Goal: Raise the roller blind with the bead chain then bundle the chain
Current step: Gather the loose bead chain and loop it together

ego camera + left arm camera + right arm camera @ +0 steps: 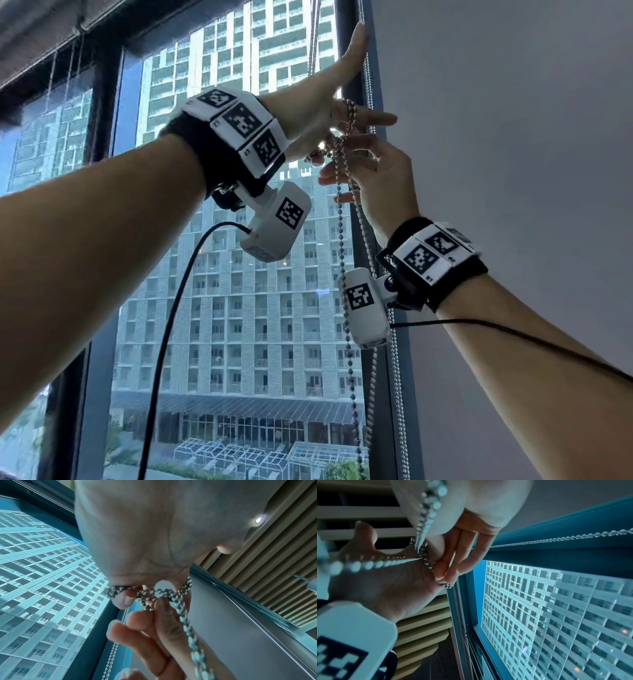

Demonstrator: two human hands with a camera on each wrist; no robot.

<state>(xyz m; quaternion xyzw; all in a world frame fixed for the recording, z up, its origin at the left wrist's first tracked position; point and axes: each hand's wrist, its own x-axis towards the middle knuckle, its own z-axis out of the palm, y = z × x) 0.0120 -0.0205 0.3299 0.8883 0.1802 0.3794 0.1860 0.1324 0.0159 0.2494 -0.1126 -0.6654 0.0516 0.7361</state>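
Observation:
The silver bead chain (342, 240) hangs beside the window frame, and its upper part is wound in loops round the straight, spread fingers of my raised left hand (342, 99). That hand's thumb points up along the frame. Just below, my right hand (346, 161) pinches the chain between thumb and fingertips, right under the loops. The left wrist view shows the loops (149, 593) crossing under the left palm (137, 534), with the right hand's fingers (154, 615) on them. In the right wrist view the right fingertips (440, 566) grip the chain (426, 524). The dark roller blind (51, 27) sits rolled high at upper left.
A second, thinner bead chain (395, 394) runs down the dark window frame (356, 222), just right of the hands. A grey flat surface (513, 171) fills the right side. Black camera cables (171, 325) hang from both wrists. Tall buildings show through the glass.

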